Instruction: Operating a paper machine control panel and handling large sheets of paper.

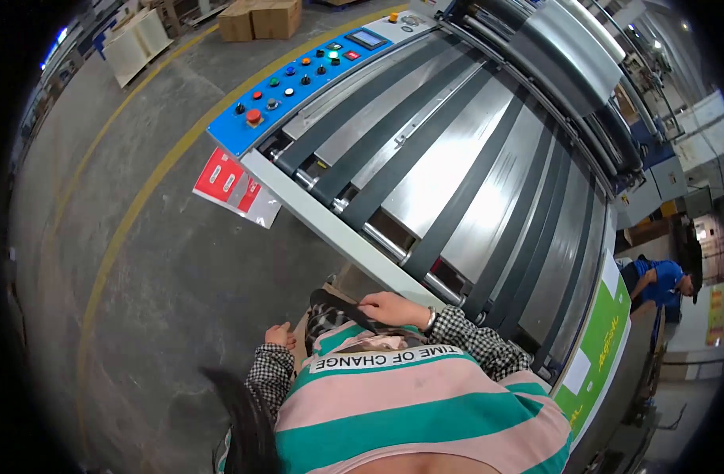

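Observation:
My right hand (395, 309) is at my waist, close to the near edge of the machine. Its fingers are bent together over a black strap-like band (336, 302) lying against my checked clothing. A bracelet circles that wrist, above a black-and-white checked sleeve (480, 336). Lower at my left side hangs my left hand (280, 336), with nothing seen in it and its fingers loosely apart. In front of me stands a large machine with a metal bed (445, 170) crossed by several dark belts (460, 225).
A blue control panel (299, 83) with buttons, knobs and a small screen borders the machine's left side. Below it hangs a red-and-white sheet (231, 186). Cardboard boxes (259, 19) stand beyond the yellow floor line (141, 201). At far right a person in blue (660, 280) bends forward.

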{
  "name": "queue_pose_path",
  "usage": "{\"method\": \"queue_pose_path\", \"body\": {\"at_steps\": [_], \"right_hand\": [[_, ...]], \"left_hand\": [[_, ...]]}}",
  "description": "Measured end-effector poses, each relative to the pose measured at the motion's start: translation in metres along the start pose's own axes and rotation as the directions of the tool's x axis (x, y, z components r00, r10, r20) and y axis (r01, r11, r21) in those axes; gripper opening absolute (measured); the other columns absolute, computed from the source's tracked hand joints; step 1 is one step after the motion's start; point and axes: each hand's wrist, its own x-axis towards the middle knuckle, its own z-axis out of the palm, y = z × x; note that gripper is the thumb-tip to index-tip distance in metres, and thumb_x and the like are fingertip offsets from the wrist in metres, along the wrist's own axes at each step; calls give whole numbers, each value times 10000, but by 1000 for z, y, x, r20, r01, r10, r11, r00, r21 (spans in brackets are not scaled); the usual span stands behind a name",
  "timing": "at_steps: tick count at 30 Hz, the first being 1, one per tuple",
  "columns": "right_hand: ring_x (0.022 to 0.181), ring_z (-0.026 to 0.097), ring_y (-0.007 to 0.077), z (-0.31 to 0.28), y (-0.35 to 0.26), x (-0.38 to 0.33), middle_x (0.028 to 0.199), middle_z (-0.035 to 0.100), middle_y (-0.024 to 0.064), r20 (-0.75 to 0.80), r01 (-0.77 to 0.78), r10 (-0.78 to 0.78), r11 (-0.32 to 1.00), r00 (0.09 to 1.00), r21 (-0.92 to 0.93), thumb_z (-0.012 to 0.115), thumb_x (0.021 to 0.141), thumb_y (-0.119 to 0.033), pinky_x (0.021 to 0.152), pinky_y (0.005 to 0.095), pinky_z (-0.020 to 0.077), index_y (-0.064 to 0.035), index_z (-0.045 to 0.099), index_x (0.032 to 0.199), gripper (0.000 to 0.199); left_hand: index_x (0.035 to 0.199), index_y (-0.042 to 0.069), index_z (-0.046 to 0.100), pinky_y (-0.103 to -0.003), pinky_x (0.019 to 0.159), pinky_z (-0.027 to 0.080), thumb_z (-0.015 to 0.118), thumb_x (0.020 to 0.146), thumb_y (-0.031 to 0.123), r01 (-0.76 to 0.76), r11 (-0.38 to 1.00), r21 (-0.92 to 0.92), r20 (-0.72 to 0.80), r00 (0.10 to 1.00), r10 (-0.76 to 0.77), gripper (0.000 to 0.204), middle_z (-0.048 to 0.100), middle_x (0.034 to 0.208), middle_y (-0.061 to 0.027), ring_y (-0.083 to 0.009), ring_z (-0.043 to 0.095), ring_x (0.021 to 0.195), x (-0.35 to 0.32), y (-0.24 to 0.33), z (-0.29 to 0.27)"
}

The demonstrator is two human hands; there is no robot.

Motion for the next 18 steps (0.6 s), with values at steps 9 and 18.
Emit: {"method": "queue_pose_path", "body": {"at_steps": [9,18], "right_hand": [[883,571,238,-15,3,28,949,613,142,73,-122,116,989,991,85,455,869,-308,783,315,439,3,569,1023,365],[989,518,198,8,49,-22,1118,556,136,-249,1,221,745,943,667,307,939,-397,892,285,372,31,515,1129,513]], "left_hand": [[975,0,513,-293,535,497,550,838,270,-322,943,79,-22,946,324,305,585,809,-99,-189,587,645,-27,123,25],[984,-42,562,-247,622,472,579,805,107,-963,188,194,339,246,908,234,619,791,-106,-129,591,697,-89,253,141]]}}
